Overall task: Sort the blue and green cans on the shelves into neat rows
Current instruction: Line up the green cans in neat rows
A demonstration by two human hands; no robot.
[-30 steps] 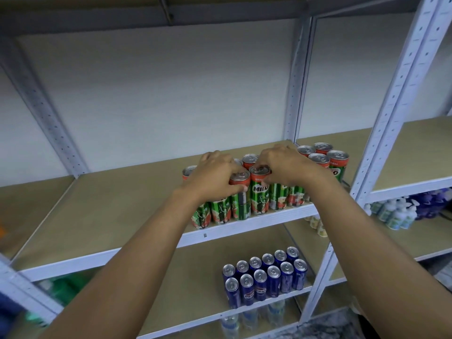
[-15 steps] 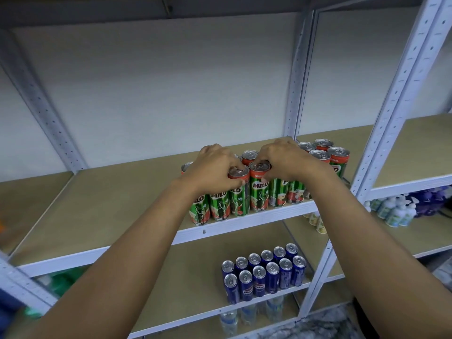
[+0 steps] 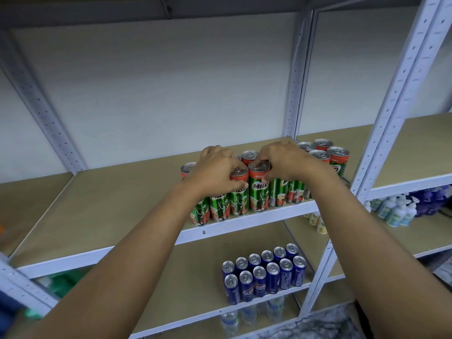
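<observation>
From the head view, the step in hand looks like squaring up the green cans on the upper shelf. The left hand curls its grip round 1 front-row can top; the right hand pinches the neighbouring can's rim. More green cans stand just right of the right grip. Next, I judge, both cans need nudging flush with the row. Below the grips, the lower shelf carries blue cans in 2 tidy rows.

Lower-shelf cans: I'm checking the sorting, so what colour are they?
Blue cans with silver tops, standing in two rows; the head view shows them clearly.
</observation>
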